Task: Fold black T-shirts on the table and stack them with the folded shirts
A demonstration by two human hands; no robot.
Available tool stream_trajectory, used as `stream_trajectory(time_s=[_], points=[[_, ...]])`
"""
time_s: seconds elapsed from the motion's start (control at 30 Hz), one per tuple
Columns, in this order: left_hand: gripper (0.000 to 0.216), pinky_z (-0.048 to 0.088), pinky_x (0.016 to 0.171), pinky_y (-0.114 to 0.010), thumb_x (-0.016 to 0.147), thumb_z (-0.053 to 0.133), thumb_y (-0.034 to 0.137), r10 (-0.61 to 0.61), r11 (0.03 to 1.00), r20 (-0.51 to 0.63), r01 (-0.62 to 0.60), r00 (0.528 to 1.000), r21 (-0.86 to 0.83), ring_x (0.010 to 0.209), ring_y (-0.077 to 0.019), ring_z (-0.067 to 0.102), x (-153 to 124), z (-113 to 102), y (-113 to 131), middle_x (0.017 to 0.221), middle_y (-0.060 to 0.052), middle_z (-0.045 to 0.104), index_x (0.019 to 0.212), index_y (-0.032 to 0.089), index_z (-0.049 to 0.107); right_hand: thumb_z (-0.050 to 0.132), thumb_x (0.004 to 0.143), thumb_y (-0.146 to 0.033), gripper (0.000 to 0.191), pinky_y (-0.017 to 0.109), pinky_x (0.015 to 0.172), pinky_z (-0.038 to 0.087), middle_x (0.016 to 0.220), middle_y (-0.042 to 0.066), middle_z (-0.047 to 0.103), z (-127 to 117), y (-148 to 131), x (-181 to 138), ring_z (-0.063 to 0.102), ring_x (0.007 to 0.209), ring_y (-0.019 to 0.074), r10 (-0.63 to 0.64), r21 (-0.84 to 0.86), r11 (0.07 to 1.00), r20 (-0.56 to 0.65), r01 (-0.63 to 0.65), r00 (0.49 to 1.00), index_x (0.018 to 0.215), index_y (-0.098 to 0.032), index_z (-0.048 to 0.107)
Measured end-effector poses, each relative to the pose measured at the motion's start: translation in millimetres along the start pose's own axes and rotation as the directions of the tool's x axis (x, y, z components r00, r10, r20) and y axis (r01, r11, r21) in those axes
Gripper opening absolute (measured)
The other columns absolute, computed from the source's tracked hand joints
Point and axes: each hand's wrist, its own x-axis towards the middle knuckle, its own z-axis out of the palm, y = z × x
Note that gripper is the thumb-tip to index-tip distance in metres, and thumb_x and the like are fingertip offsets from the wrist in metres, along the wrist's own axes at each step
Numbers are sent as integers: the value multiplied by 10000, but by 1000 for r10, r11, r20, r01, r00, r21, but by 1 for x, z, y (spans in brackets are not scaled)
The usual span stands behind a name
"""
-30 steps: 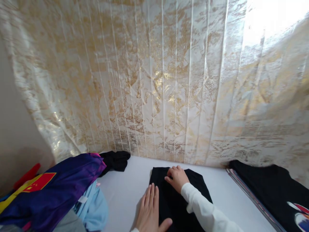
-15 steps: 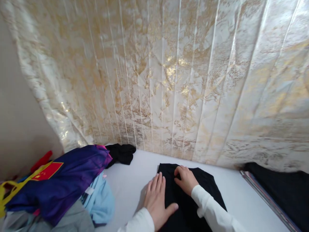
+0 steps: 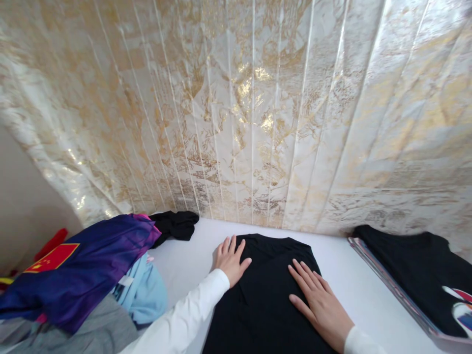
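A black garment, probably a shirt, lies on the white surface in front of me, its sides running in fairly straight edges. Its near end runs out of view at the bottom. My left hand rests on its upper left edge, fingers spread and pointing away from me. Flat on its right side lies my right hand, with the fingers stretched out and the thumb apart. Neither hand grips the cloth.
A heap on the left holds a purple garment with a red patch, light blue cloth, grey cloth and black cloth. A folded stack topped by a black shirt lies right. A gold-patterned curtain hangs behind.
My left hand has moved up to the garment's far left edge. My right hand has let go of the cloth, opened, and moved down and right. The garment lies smoother.
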Motion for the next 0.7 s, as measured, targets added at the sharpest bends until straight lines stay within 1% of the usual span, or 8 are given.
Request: stream_trajectory(time_s=[0.13, 0.23, 0.3, 0.37, 0.5, 0.57, 0.63, 0.7], points=[[660, 192, 1083, -500, 912, 395, 448, -13, 1000, -17, 14, 1000, 25, 1366, -327, 181, -10, -10, 3, 1469, -211, 223, 1423, 54, 253, 303, 894, -584, 648, 487, 1103, 221, 1501, 39, 183, -18, -17, -8, 143, 1379, 246, 7, 38, 999, 39, -8, 999, 1433, -229, 245], [602, 216, 1097, -455, 943, 334, 441, 193, 981, -64, -193, 979, 8, 1385, -251, 144, -39, -7, 8, 1507, -107, 146, 1447, 140, 199, 325, 900, -558, 654, 482, 1108, 202, 1511, 39, 121, -24, -34, -23, 121, 1383, 255, -142, 76, 987, 25, 139, 990, 1450, -241, 166], [589, 254, 1089, -440, 951, 321, 449, 347, 937, -97, -349, 933, -5, 1384, -229, 162, -61, 2, 11, 1514, -56, 141, 1458, 213, 138, 374, 882, -567, 699, 481, 1101, 219, 1511, 56, 101, -21, -43, -31, 136, 1379, 276, -256, 98, 963, 37, 252, 966, 1454, -238, 146], [598, 297, 1069, -434, 947, 346, 443, 429, 901, -120, -433, 895, -8, 1375, -229, 199, -78, 10, 14, 1512, -38, 163, 1460, 258, 99, 414, 858, -584, 734, 479, 1090, 244, 1509, 70, 103, -15, -47, -35, 168, 1372, 295, -323, 112, 942, 63, 315, 944, 1454, -239, 158], [596, 333, 1052, -410, 948, 367, 298, 371, 921, -190, -387, 909, -50, 1361, -226, 241, -99, 4, 18, 1498, -70, 225, 1464, 226, 78, 436, 878, -513, 697, 470, 1095, 231, 1519, 65, 121, -14, -51, -47, 164, 1378, 281, -306, 111, 946, 2, 304, 952, 1456, -238, 162], [592, 312, 1068, -396, 938, 339, 202, 353, 921, -229, -380, 907, -84, 1363, -212, 238, -113, -11, 14, 1496, -80, 233, 1465, 205, 70, 439, 896, -437, 634, 451, 1098, 235, 1519, 59, 173, -24, -51, -61, 156, 1384, 261, -296, 111, 947, -67, 302, 953, 1450, -231, 209], [586, 309, 1069, -398, 920, 346, 172, 408, 894, -225, -438, 885, -99, 1354, -217, 261, -136, -29, 2, 1493, -80, 244, 1461, 209, 122, 445, 900, -384, 540, 415, 1072, 299, 1474, 70, 320, -39, -48, -81, 242, 1362, 246, -305, 124, 939, -134, 322, 943, 1406, -233, 331], [548, 358, 1037, -381, 906, 411, 224, 547, 817, -177, -568, 818, -100, 1312, -231, 350, -165, -41, -18, 1469, -71, 307, 1429, 240, 250, 463, 897, -381, 393, 346, 979, 417, 1307, 75, 538, -54, -43, -106, 448, 1240, 227, -330, 165, 921, -155, 353, 931, 1267, -257, 502]])
